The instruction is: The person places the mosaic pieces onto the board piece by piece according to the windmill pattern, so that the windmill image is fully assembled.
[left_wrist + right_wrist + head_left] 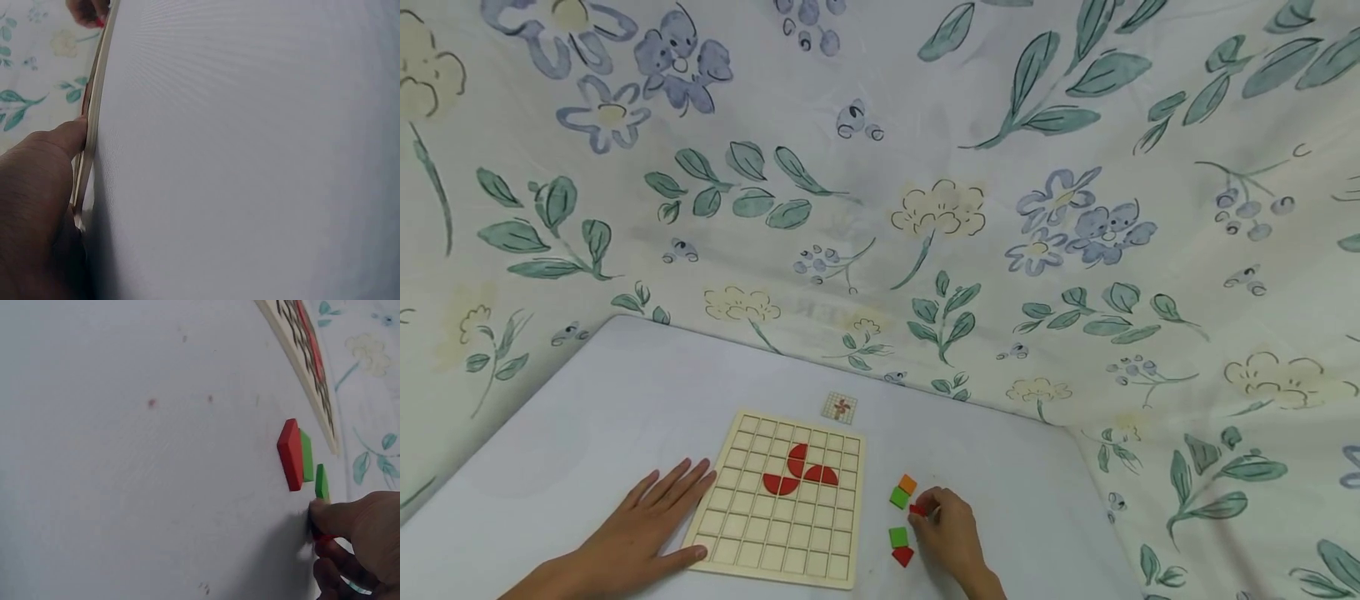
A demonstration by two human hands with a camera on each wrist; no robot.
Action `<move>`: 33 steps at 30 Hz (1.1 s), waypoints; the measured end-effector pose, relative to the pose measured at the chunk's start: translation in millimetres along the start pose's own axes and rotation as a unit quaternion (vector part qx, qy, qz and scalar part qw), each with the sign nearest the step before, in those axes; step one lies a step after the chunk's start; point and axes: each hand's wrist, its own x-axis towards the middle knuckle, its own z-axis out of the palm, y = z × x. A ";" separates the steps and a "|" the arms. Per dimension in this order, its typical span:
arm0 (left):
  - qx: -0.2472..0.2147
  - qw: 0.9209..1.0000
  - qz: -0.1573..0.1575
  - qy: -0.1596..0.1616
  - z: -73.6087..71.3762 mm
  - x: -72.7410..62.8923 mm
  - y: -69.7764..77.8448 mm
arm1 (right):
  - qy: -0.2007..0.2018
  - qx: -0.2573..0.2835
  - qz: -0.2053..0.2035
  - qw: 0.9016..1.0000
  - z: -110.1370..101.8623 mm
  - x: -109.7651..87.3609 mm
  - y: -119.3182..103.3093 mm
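Note:
A wooden grid board [797, 542] lies on the white table, with several red quarter-circle pieces [822, 475] set in its squares. My left hand [643, 525] rests flat at the board's left side, fingers straight and spread, with thumb and fingertips at the edge. In the left wrist view, the left thumb [65, 137] touches the board's rim. To the right of the board, my right hand [953, 533] pinches a small red piece [916, 510] between thumb and fingers, low over the table. The fingers partly hide that piece.
Near the right hand lie an orange piece [907, 484], a green piece [899, 498], another green square [898, 537] and a red piece [903, 556]. A small pattern card [840, 407] lies behind the board. Flowered cloth [880, 217] hangs beyond the table.

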 end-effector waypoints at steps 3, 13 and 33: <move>0.000 1.000 0.002 0.000 0.6 -0.3 0.4 | 0.000 0.030 -0.006 1.000 1.4 1.0 2.2; 0.003 1.000 -0.006 -0.005 -0.6 1.0 1.6 | 0.064 0.117 -0.063 0.989 7.9 7.1 -20.2; 0.010 1.000 -0.003 0.002 -2.0 0.5 2.1 | -0.008 0.190 -0.116 0.975 25.8 22.0 -58.0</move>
